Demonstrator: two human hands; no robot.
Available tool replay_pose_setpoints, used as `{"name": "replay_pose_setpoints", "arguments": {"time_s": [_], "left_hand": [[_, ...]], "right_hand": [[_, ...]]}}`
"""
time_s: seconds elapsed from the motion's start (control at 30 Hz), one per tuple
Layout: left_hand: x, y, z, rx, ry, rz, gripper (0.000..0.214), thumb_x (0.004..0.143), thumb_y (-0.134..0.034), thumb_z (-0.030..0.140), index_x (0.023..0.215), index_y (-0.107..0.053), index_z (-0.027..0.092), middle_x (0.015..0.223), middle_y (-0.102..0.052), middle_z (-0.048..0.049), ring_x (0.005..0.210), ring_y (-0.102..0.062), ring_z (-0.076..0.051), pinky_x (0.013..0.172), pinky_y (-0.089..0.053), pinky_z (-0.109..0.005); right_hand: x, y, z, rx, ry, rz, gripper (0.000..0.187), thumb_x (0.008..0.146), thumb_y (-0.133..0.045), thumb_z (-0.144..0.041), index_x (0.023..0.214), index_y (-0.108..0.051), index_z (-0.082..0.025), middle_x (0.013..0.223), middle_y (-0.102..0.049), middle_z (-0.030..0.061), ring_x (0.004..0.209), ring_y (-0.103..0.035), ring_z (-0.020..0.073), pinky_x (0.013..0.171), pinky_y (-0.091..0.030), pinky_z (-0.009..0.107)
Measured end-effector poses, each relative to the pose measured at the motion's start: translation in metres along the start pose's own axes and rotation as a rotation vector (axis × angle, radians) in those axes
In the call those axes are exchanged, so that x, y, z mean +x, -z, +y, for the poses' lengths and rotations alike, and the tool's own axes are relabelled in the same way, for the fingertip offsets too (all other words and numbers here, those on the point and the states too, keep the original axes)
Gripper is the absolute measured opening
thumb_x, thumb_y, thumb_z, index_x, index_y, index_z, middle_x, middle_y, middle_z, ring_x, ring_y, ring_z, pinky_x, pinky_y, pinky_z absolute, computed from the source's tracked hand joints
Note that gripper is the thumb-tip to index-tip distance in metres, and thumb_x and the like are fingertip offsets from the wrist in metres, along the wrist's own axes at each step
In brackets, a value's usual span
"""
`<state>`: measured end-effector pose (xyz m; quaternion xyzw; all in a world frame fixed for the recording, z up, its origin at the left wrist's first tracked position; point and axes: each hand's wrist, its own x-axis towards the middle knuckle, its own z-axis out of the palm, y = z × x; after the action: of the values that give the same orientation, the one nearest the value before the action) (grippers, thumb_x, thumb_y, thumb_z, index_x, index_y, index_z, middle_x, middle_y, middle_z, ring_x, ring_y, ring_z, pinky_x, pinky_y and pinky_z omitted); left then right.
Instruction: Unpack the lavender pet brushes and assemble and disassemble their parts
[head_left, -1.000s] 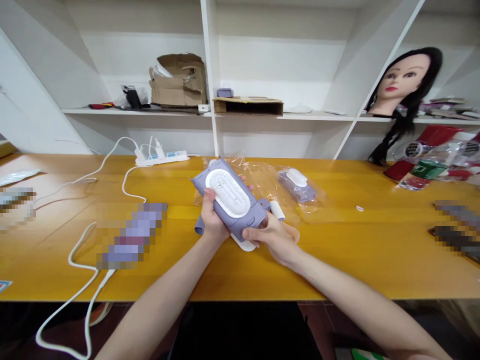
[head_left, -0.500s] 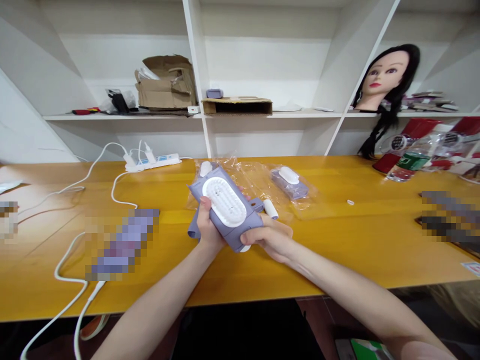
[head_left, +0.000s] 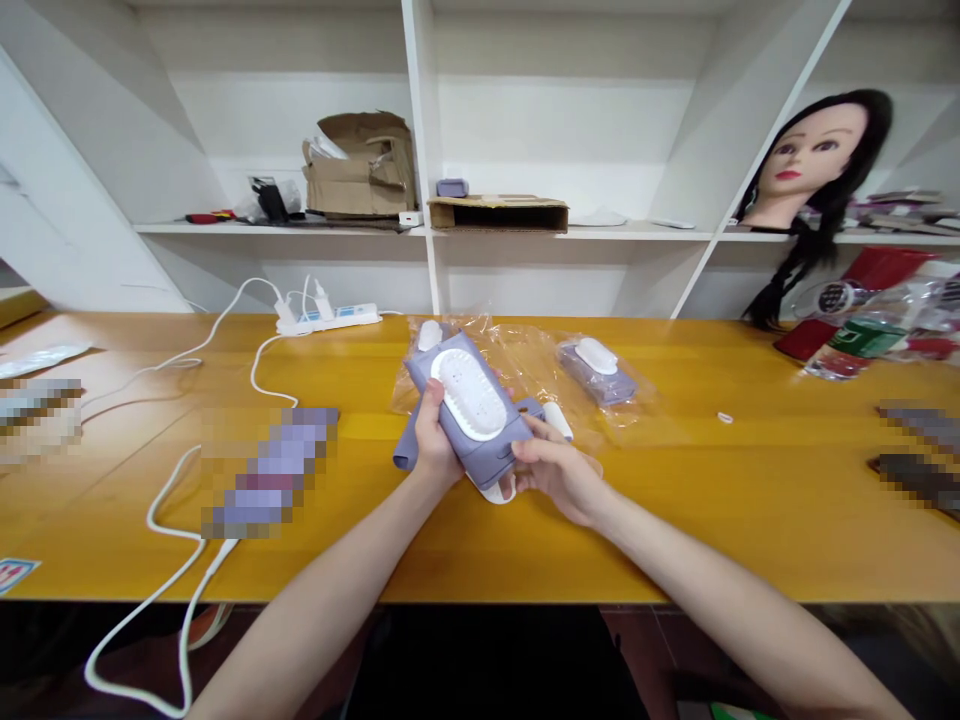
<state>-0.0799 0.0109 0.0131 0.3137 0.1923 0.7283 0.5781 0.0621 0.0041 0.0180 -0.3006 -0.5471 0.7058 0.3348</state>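
A purple device with a white perforated oval plate (head_left: 471,400) is held tilted just above the yellow table (head_left: 675,500). My left hand (head_left: 431,440) is closed round its left side. My right hand (head_left: 559,472) grips its lower right end, fingers curled. A white part (head_left: 495,490) shows under the device's lower end. Behind it lies a clear plastic bag (head_left: 525,360), and beside that a second purple device in plastic wrap (head_left: 600,368).
A white power strip (head_left: 326,318) with white cables (head_left: 172,540) lies at the left. Blurred-out objects sit at left (head_left: 262,470) and right (head_left: 919,450). A mannequin head with black hair (head_left: 814,165) and cardboard boxes (head_left: 360,165) stand on the white shelves behind.
Both hands and the device have shifted a little across the view as the camera moved. The grip of each hand stays the same.
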Motion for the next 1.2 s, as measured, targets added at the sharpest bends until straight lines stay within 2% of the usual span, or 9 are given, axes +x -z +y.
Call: {"name": "replay_pose_setpoints", "arguments": {"time_s": [0.07, 0.13, 0.23, 0.33, 0.53, 0.67, 0.8, 1.03, 1.2], "left_hand": [[0.001, -0.001, 0.003, -0.011, -0.009, 0.008, 0.059, 0.074, -0.051, 0.067, 0.103, -0.065, 0.018, 0.1, -0.069, -0.0114, 0.102, -0.064, -0.034, 0.087, -0.052, -0.046], [0.002, -0.002, 0.006, -0.028, -0.007, 0.039, 0.057, 0.076, -0.048, 0.068, 0.099, -0.066, 0.018, 0.096, -0.069, -0.0106, 0.097, -0.065, -0.032, 0.086, -0.052, -0.046], [0.005, -0.001, 0.008, -0.067, 0.002, 0.07, 0.057, 0.078, -0.044, 0.068, 0.098, -0.066, 0.019, 0.091, -0.069, -0.0091, 0.093, -0.066, -0.03, 0.086, -0.052, -0.045], [0.005, 0.001, 0.006, -0.093, 0.055, 0.074, 0.06, 0.079, -0.041, 0.069, 0.098, -0.065, 0.018, 0.089, -0.069, -0.0092, 0.094, -0.066, -0.03, 0.087, -0.051, -0.045], [-0.003, -0.002, 0.001, -0.079, 0.177, 0.009, 0.068, 0.078, -0.04, 0.073, 0.102, -0.065, 0.015, 0.098, -0.069, -0.0132, 0.11, -0.061, -0.035, 0.093, -0.049, -0.046], [-0.007, -0.009, 0.005, -0.094, 0.15, 0.072, 0.061, 0.083, -0.042, 0.066, 0.111, -0.062, 0.016, 0.109, -0.069, -0.0118, 0.121, -0.054, -0.033, 0.098, -0.046, -0.043], [-0.007, -0.012, 0.006, -0.114, 0.092, 0.084, 0.04, 0.084, -0.052, 0.046, 0.114, -0.06, 0.019, 0.12, -0.065, -0.008, 0.126, -0.05, -0.028, 0.099, -0.044, -0.039], [-0.005, -0.005, -0.003, 0.057, 0.024, 0.177, 0.057, 0.063, -0.078, 0.038, 0.112, -0.054, 0.024, 0.117, -0.062, -0.0065, 0.112, -0.056, -0.024, 0.087, -0.047, -0.035], [-0.004, -0.005, -0.009, 0.191, -0.159, 0.197, 0.068, 0.055, -0.084, 0.038, 0.112, -0.048, 0.026, 0.11, -0.061, -0.0039, 0.104, -0.058, -0.019, 0.09, -0.047, -0.032]], "right_hand": [[-0.003, 0.005, -0.004, -0.235, 0.235, 0.057, 0.041, 0.07, -0.066, -0.033, 0.103, -0.046, -0.023, 0.093, -0.063, 0.0033, 0.064, -0.062, 0.0144, 0.06, -0.047, 0.029], [-0.003, 0.011, -0.004, -0.613, 0.612, 0.171, 0.052, 0.069, -0.069, -0.028, 0.113, -0.044, -0.024, 0.115, -0.056, 0.0097, 0.085, -0.063, 0.0196, 0.073, -0.051, 0.036], [0.0, 0.017, 0.001, -1.198, 1.174, 0.236, 0.052, 0.073, -0.067, -0.02, 0.119, -0.045, -0.023, 0.125, -0.05, 0.0155, 0.112, -0.055, 0.0282, 0.09, -0.048, 0.046], [0.006, 0.02, 0.009, -1.528, 1.382, 0.307, 0.039, 0.079, -0.06, -0.013, 0.116, -0.051, -0.022, 0.122, -0.055, 0.0153, 0.121, -0.05, 0.0306, 0.091, -0.047, 0.046], [0.007, 0.024, 0.019, -1.744, 1.423, 0.388, 0.026, 0.084, -0.053, -0.014, 0.107, -0.059, -0.024, 0.114, -0.066, 0.0095, 0.12, -0.055, 0.0306, 0.083, -0.047, 0.04], [0.005, 0.022, 0.016, -1.692, 1.361, 0.52, 0.035, 0.082, -0.055, -0.017, 0.117, -0.054, -0.018, 0.115, -0.067, 0.016, 0.111, -0.06, 0.0322, 0.085, -0.047, 0.043], [0.006, 0.02, 0.005, -1.66, 1.258, 0.665, 0.039, 0.079, -0.057, -0.018, 0.117, -0.052, -0.01, 0.106, -0.068, 0.0216, 0.094, -0.065, 0.0309, 0.075, -0.051, 0.041], [0.006, 0.028, -0.007, -1.446, 0.949, 0.638, 0.029, 0.069, -0.062, -0.019, 0.097, -0.055, -0.017, 0.093, -0.069, 0.0119, 0.081, -0.064, 0.0249, 0.068, -0.053, 0.036], [0.007, 0.027, -0.005, -1.504, 0.778, 0.577, 0.026, 0.071, -0.069, -0.033, 0.086, -0.054, -0.018, 0.083, -0.065, 0.0099, 0.077, -0.061, 0.0244, 0.064, -0.049, 0.034]]}}
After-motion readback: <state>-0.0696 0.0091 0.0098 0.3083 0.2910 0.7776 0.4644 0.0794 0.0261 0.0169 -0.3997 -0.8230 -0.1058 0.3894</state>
